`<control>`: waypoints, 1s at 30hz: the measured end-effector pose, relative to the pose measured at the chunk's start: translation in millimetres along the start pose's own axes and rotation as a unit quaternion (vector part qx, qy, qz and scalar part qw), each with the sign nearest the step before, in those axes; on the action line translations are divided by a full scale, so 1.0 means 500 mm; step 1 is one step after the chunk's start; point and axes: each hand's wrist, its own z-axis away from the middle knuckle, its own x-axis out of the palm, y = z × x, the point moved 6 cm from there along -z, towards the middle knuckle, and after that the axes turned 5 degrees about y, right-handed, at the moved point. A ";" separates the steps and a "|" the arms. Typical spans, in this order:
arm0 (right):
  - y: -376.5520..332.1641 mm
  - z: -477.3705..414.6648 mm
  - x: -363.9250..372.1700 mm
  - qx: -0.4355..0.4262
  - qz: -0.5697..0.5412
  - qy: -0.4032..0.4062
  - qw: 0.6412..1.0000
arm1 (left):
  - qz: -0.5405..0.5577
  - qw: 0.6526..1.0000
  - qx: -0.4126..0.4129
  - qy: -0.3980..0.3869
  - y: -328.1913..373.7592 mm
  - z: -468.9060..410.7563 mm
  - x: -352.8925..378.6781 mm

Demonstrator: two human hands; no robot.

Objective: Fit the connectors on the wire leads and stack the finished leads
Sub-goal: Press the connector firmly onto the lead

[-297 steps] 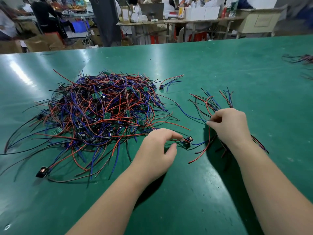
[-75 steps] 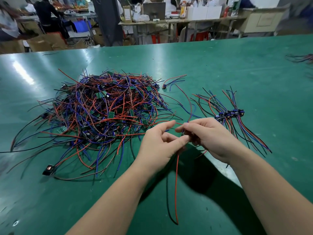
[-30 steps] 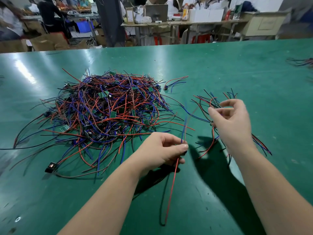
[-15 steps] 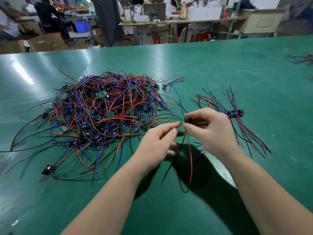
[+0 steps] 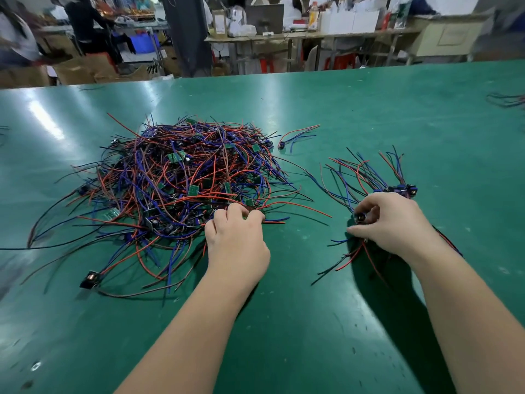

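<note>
A big tangled heap of red, blue and black wire leads [image 5: 181, 191] with small green boards lies on the green table [image 5: 369, 115]. My left hand [image 5: 235, 240] reaches into the heap's near right edge, fingers curled on a lead there. To the right lies a smaller stack of finished leads [image 5: 366, 180] with black connectors [image 5: 403, 189] lined up. My right hand [image 5: 392, 223] pinches a lead with a black connector [image 5: 360, 217] and sets it down on the near end of that stack; its wires trail toward me.
A single lead [image 5: 295, 137] lies apart behind the heap. A loose black connector [image 5: 89, 279] sits at the heap's near left. More wires [image 5: 508, 99] lie at the far right table edge. People and workbenches [image 5: 284, 29] stand beyond the table.
My hands came apart. The right hand carried the connector lead right and down onto the finished stack. The left hand moved left and forward into the heap.
</note>
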 end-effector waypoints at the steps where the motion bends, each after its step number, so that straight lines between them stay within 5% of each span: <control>1: 0.000 0.000 0.003 0.003 -0.002 -0.008 1.000 | -0.015 1.000 -0.003 0.003 -0.005 -0.001 -0.002; 9: -0.009 -0.007 -0.006 -0.027 0.126 0.036 0.991 | -0.018 1.000 -0.021 -0.002 -0.048 -0.031 -0.013; 13: -0.045 0.014 -0.015 -0.052 -0.038 0.091 0.994 | 0.090 0.994 -0.017 0.055 -0.046 -0.034 -0.037; 16: -0.075 0.037 0.014 -0.050 -0.147 -0.042 0.987 | 0.235 0.948 0.096 0.190 -0.004 -0.020 -0.099; 20: -0.143 0.097 0.083 -0.095 -0.299 -0.284 0.906 | 0.297 0.880 0.248 0.274 0.058 0.031 -0.134; 24: -0.173 0.103 0.093 -0.140 -0.433 -0.206 0.866 | 0.360 0.855 0.297 0.227 0.111 0.065 -0.113; 30: -0.156 0.079 0.075 -0.013 -0.639 -0.197 0.743 | 0.390 0.845 0.188 0.313 0.060 0.036 -0.138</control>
